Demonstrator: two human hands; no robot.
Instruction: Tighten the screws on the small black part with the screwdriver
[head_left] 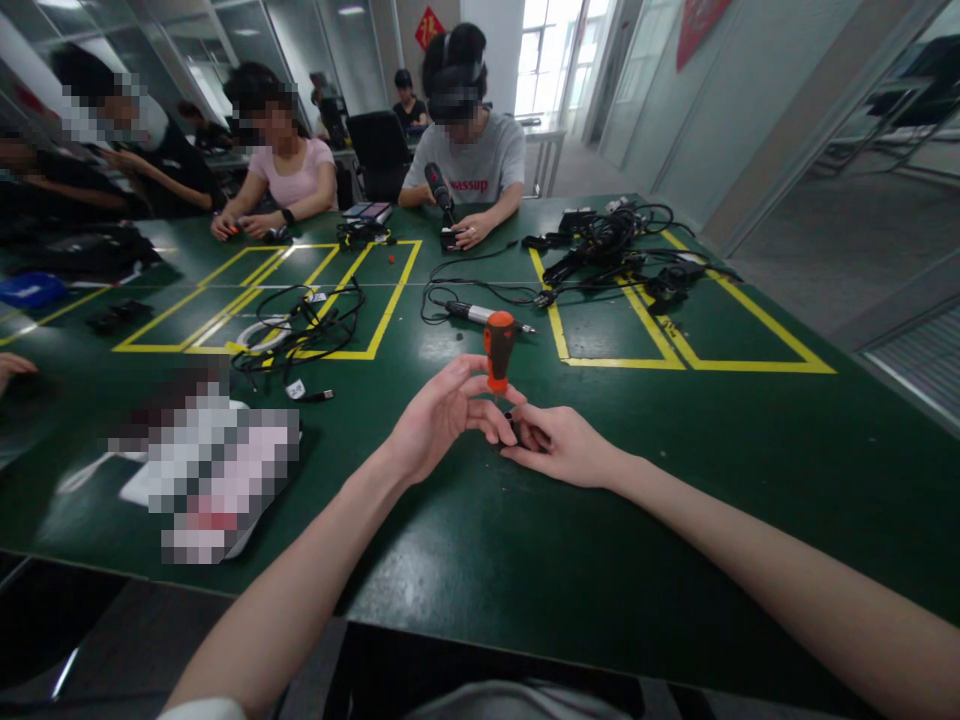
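An orange-and-black screwdriver (pixel 499 345) stands upright with its shaft pointing down between my two hands. My left hand (pixel 448 408) has its fingers curved around the lower handle and shaft, with the palm turned toward the right. The lower fingers of that hand reach to a small black part (pixel 510 416). My right hand (pixel 559 440) is closed and pinches this part just above the table. Fingers cover most of the part, so its kind cannot be made out. The screwdriver's tip is hidden among the fingers.
On the green table (pixel 712 470) beyond my hands lies a silver-and-black electric screwdriver (pixel 476 314) with a cord. Tangled black cables (pixel 615 245) lie at the back right, more cables (pixel 315 325) at left. A blurred pouch (pixel 225 480) sits front left. A co-worker (pixel 469 160) holds a drill opposite.
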